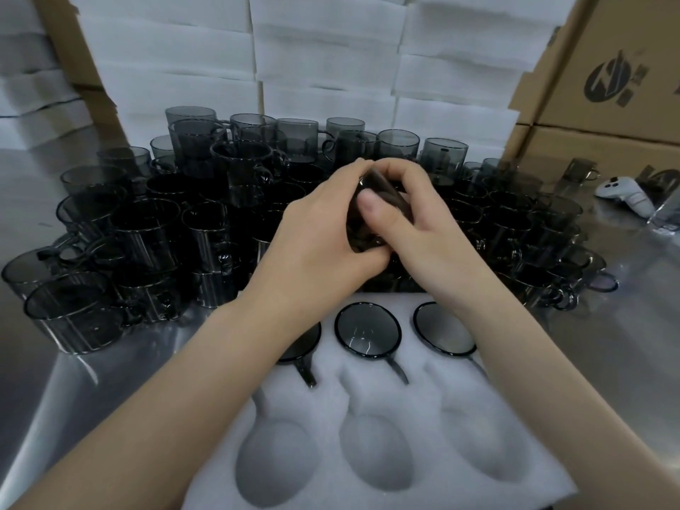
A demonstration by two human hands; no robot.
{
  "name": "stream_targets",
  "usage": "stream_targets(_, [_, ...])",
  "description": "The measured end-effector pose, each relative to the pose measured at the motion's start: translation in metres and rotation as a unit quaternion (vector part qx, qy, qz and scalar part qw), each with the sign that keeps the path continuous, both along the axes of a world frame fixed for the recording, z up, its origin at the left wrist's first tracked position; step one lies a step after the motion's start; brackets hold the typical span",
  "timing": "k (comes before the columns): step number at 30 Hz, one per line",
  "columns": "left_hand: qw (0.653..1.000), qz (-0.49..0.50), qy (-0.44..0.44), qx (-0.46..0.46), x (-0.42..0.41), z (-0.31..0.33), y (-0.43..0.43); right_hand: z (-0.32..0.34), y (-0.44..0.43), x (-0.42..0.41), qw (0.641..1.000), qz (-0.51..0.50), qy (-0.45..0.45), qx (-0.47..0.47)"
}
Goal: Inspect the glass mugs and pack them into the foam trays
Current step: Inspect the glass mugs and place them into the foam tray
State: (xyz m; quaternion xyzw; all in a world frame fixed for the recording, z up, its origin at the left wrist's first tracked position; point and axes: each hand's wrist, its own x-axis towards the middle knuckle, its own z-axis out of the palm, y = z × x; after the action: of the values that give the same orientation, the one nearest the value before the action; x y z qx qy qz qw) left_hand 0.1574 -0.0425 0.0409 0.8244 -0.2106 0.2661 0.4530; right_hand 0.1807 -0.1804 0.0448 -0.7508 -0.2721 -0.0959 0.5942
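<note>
Mug (386, 195): dark glass, held over the heap of mugs (165, 233) on the desk (607, 325).
Hands: left (320, 237) and right (438, 230) both grip it.
Foam tray (386, 399): three mugs (367, 333) seated.

Views: 1 — we have the head camera alone.
Position: we sit above the near edge of the foam tray (368, 406), with a wide-angle view.
Facing: forward and down, toward the stacked foam sheets (323, 49) behind.
Nearness: close — our left hand (323, 233), right hand (427, 226) and their mug (362, 237) sit mid-frame.
</note>
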Motion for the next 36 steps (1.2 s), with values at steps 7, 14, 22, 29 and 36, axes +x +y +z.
stream_targets(7, [0.998,0.013,-0.055,-0.006,-0.002,0.001,-0.004,0.001,0.005,-0.001,0.997,0.016,0.014,0.072])
stream_targets(14, [0.988,-0.020,-0.138,0.059,-0.003,-0.002,-0.005,0.006,0.002,0.004,0.963,0.062,0.126,0.231])
stream_targets(22, [0.980,-0.073,-0.179,0.057,0.001,-0.001,0.000,0.008,-0.005,0.006,0.890,0.226,0.309,0.247])
stream_targets(29, [0.994,-0.034,-0.072,0.069,-0.004,0.005,0.002,0.002,-0.003,0.007,0.945,0.117,0.201,0.230])
stream_targets(36, [0.998,-0.035,-0.029,0.044,0.000,0.001,-0.001,-0.003,-0.002,0.009,0.967,0.076,0.131,0.206])
